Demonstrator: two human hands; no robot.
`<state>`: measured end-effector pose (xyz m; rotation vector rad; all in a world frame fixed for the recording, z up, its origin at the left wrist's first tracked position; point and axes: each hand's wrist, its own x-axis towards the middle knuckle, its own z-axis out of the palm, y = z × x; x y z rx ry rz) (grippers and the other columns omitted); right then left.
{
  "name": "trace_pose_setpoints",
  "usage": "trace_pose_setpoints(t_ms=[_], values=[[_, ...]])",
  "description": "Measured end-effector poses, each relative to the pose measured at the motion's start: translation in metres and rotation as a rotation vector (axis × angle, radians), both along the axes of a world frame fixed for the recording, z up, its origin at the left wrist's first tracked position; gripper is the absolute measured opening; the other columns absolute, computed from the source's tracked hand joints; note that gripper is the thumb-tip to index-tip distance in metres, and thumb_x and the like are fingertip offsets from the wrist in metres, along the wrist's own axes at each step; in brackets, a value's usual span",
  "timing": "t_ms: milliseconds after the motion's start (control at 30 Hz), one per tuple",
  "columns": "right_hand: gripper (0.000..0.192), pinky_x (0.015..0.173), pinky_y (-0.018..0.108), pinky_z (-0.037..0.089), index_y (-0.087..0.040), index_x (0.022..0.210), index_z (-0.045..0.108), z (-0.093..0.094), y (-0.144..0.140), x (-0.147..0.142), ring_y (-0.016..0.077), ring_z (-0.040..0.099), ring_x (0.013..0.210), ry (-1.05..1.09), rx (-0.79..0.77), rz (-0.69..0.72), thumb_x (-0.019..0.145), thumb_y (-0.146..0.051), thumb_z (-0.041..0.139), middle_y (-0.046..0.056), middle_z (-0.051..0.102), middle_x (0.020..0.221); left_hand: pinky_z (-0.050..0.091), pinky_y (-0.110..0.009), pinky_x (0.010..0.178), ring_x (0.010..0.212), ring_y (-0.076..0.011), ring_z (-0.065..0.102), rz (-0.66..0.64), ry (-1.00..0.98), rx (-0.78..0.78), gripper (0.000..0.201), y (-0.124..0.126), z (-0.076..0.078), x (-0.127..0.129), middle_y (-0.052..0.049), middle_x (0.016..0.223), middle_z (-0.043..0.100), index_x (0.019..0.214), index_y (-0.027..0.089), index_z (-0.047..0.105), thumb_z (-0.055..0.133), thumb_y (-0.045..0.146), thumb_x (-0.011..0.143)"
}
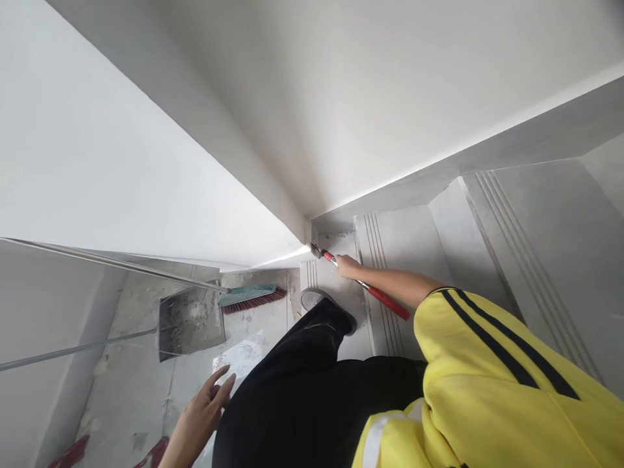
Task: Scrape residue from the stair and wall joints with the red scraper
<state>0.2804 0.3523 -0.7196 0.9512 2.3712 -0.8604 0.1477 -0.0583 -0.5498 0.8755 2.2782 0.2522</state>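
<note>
My right hand (pixel 348 266) is wrapped round the metal shaft of a long-handled scraper (pixel 389 303) with red grips. The scraper's small head meets the foot of the white wall corner (pixel 308 227), beside a grey stair step. It slants, with its red end back toward my yellow sleeve. My left hand (pixel 210 404) hangs low beside my black-trousered leg, holding nothing visible. Its fingers are loosely bent and apart. One of my shoes (pixel 314 298) rests on a step below the scraper.
Grey steps (pixel 414 237) with grooved edges rise to the right. On the dusty floor at left lie a green-backed broom (pixel 251 296) with dark red bristles and a long-handled dustpan (pixel 192 322) holding debris. Red shoe-like shapes (pixel 71 453) show at the bottom left.
</note>
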Motion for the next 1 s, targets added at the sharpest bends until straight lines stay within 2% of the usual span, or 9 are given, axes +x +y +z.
trace_pose_setpoints(t_ms=[133,233,333,433,500,600,733,867,1000], values=[[0.038,0.054,0.024,0.048,-0.012,0.120,0.054,0.002,0.011,-0.018,0.0217,0.067,0.066,-0.035,-0.065,-0.076,0.082,-0.018,0.054,0.015,0.066,0.093,0.051,-0.032,0.084,0.089,-0.0245,0.065,-0.009,-0.007,0.004,0.041,-0.001,0.000,0.003,-0.011,0.117,0.064,0.092,0.021,0.070,0.054,0.047,0.065],[0.041,0.052,0.025,0.048,-0.010,0.122,0.053,0.007,0.015,-0.029,0.0214,0.066,0.060,-0.044,-0.108,-0.132,0.081,-0.016,0.053,0.016,0.067,0.091,0.052,-0.031,0.079,0.085,-0.0239,0.065,-0.006,-0.011,-0.024,0.040,-0.002,0.001,0.003,-0.009,0.104,0.069,0.093,0.022,0.069,0.054,0.047,0.066],[0.039,0.057,0.025,0.049,-0.011,0.120,0.054,0.006,-0.002,-0.016,0.0226,0.067,0.070,-0.006,-0.056,-0.108,0.081,-0.018,0.053,0.016,0.066,0.096,0.054,-0.031,0.074,0.079,-0.0237,0.066,-0.003,0.002,-0.036,0.036,-0.003,0.000,0.000,-0.008,0.092,0.071,0.090,0.023,0.069,0.053,0.046,0.066],[0.035,0.061,0.026,0.049,-0.010,0.115,0.056,0.003,-0.014,-0.002,0.0243,0.068,0.078,0.020,-0.010,-0.063,0.081,-0.018,0.054,0.017,0.066,0.099,0.053,-0.031,0.075,0.075,-0.0229,0.066,-0.054,-0.019,-0.026,0.033,-0.002,0.000,-0.001,-0.008,0.093,0.070,0.089,0.023,0.068,0.054,0.043,0.066],[0.034,0.056,0.025,0.049,-0.010,0.114,0.056,0.004,-0.010,-0.005,0.0227,0.068,0.070,-0.008,-0.059,-0.076,0.082,-0.019,0.053,0.016,0.066,0.095,0.053,-0.031,0.077,0.077,-0.0229,0.065,-0.079,-0.037,-0.020,0.033,0.000,0.001,0.000,-0.008,0.094,0.070,0.090,0.023,0.067,0.054,0.042,0.066],[0.033,0.050,0.024,0.047,-0.009,0.115,0.056,0.009,0.003,-0.019,0.0202,0.066,0.059,-0.055,-0.142,-0.114,0.083,-0.017,0.053,0.015,0.068,0.087,0.053,-0.030,0.075,0.078,-0.0223,0.066,-0.014,-0.039,-0.016,0.037,0.003,0.005,0.004,-0.008,0.091,0.070,0.094,0.023,0.067,0.054,0.045,0.068],[0.036,0.053,0.023,0.048,-0.009,0.116,0.055,0.010,-0.004,-0.013,0.0209,0.068,0.066,-0.039,-0.111,-0.095,0.081,-0.016,0.055,0.015,0.067,0.090,0.054,-0.028,0.071,0.078,-0.0205,0.066,0.066,-0.018,-0.001,0.041,0.003,0.010,0.005,-0.007,0.088,0.070,0.101,0.023,0.066,0.052,0.048,0.071],[0.034,0.061,0.025,0.049,-0.012,0.113,0.057,0.006,-0.014,0.004,0.0227,0.068,0.076,0.018,-0.018,-0.027,0.080,-0.016,0.057,0.016,0.067,0.097,0.053,-0.028,0.077,0.080,-0.0210,0.066,0.038,-0.011,0.010,0.038,0.000,0.007,0.002,-0.008,0.091,0.071,0.094,0.023,0.068,0.055,0.048,0.069],[0.034,0.054,0.024,0.049,-0.009,0.114,0.056,0.014,-0.003,-0.009,0.0204,0.067,0.061,-0.043,-0.101,-0.096,0.081,-0.014,0.055,0.016,0.068,0.087,0.054,-0.029,0.075,0.075,-0.0209,0.066,-0.046,0.029,-0.007,0.038,-0.004,0.002,0.001,-0.009,0.091,0.071,0.092,0.023,0.068,0.051,0.049,0.071]])
